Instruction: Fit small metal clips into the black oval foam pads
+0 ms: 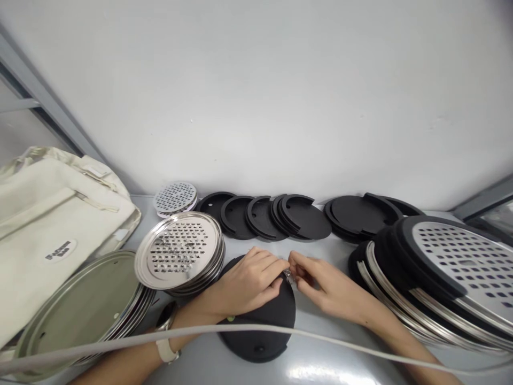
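A round black disc (267, 315) lies on the grey table in front of me, with a small green spot and a knob-like bump near its front edge. My left hand (252, 280) is over its upper part, fingers closed and fingertips at its right edge. My right hand (318, 280) is closed in a pinch just right of the disc, fingertips almost meeting the left ones. Between both sets of fingertips shows a small shiny, silvery or clear piece (289, 276); its kind is too small to tell. Fingers partly hide it.
Perforated metal discs (180, 251) are stacked left, near green-grey discs (88, 310) and a cream bag (60, 214). Black rimmed discs (306, 216) line the wall. Black-edged grater-like discs (467, 267) stand right. A pale cable (320, 332) crosses the foreground.
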The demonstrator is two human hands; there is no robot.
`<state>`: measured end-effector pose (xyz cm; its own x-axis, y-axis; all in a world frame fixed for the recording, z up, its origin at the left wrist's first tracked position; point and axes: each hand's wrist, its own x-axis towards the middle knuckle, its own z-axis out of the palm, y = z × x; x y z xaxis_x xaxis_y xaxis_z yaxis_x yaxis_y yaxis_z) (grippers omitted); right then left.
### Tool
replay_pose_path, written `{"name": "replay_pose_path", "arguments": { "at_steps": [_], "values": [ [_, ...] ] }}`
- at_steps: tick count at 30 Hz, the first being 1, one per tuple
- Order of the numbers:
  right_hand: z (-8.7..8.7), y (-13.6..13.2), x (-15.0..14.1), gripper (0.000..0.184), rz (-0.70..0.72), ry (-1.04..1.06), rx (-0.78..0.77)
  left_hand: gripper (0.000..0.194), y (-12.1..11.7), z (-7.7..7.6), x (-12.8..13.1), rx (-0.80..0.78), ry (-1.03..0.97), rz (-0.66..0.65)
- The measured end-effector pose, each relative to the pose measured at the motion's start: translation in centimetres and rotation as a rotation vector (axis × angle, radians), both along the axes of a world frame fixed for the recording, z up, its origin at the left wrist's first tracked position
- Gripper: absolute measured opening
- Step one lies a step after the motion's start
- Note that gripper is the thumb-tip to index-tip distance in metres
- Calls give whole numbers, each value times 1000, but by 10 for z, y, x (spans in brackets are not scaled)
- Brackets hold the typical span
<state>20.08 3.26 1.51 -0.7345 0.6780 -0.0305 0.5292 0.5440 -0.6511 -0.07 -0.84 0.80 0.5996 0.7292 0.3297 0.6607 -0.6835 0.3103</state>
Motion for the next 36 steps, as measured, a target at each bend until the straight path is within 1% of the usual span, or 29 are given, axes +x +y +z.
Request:
{"name": "replay_pose_path", "arguments": {
  "at_steps": [3, 6, 9, 13, 21, 26, 32, 36],
  "values": [
    [1, 0, -1, 9, -13, 14, 15, 21, 0, 0, 0, 20, -2, -1],
    [-2, -1, -3, 17, -33, 11, 19, 21, 0, -1, 0, 33, -7, -10],
    [-6, -2, -5, 20, -27, 18, 1, 21, 1, -1, 0, 48, 7, -17],
    [-7, -2, -6, 22, -19, 37, -13, 20, 0, -1, 0, 61, 25, -19],
    [-8, -4, -6, 28, 1, 36, -31, 15, 0, -1, 0, 77, 11, 15],
    [-8, -3, -6, 31, 32, 20, -37, 13, 0, -3, -1, 55, 5, 23],
    [-7, -3, -4, 34, 40, -8, -81, 11, -1, -5, -2, 25, -5, 18],
    [-7, -3, -4, 33, 46, -5, -82, 11, -1, -4, -1, 10, -11, 23]
  ]
}}
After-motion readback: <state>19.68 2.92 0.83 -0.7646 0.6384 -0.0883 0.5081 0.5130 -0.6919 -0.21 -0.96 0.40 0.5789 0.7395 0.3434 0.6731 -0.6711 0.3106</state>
